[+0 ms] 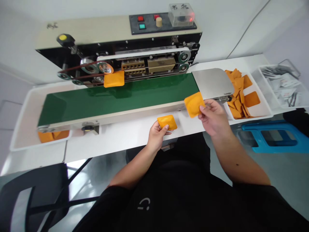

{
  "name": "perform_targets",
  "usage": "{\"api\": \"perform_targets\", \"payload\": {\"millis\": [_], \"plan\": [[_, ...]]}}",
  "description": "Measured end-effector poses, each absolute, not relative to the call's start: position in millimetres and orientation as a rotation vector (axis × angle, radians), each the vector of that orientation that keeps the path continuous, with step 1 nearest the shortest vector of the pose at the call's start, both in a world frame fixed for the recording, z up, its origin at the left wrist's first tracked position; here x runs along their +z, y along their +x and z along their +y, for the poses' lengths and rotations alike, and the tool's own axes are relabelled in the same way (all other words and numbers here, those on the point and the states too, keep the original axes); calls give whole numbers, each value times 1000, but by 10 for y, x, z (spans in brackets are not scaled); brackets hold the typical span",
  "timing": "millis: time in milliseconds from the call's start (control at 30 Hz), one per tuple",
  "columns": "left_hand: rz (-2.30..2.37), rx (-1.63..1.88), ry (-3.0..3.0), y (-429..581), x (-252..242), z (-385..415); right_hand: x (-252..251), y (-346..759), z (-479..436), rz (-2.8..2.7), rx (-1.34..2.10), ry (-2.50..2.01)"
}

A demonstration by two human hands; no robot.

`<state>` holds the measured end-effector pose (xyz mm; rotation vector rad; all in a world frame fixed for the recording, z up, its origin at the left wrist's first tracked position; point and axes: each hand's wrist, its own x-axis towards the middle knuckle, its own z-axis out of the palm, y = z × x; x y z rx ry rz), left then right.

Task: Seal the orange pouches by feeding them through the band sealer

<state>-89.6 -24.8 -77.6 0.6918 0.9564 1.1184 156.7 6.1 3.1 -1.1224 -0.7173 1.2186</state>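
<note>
My left hand [156, 134] pinches a small orange pouch [167, 122] just in front of the sealing machine's green conveyor belt [116, 98]. A second orange pouch [194, 104] is gripped by my right hand [212, 117], tilted, near the belt's right end and the metal feed plate [212, 82]. A third orange pouch [114, 79] rides on the belt with its top edge in the sealer's rollers.
A white tray [263, 108] at the right holds a pile of orange pouches [240, 93]. Further right, a clear bin [293, 101] holds small white sachets. A white tray [26, 103] at the belt's left end has orange pouches [53, 135]. A blue stool [275, 135] stands at the lower right.
</note>
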Motion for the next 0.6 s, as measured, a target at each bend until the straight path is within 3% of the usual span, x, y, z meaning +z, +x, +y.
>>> {"api": "perform_targets", "payload": {"millis": [333,600], "plan": [[988,1116,693,-953,-805,-221,741,1830,1189,-796,1137,-1505],[999,1128,675,-1009,-834,-183,775,1727,1502,-814,1120,-1567]]}}
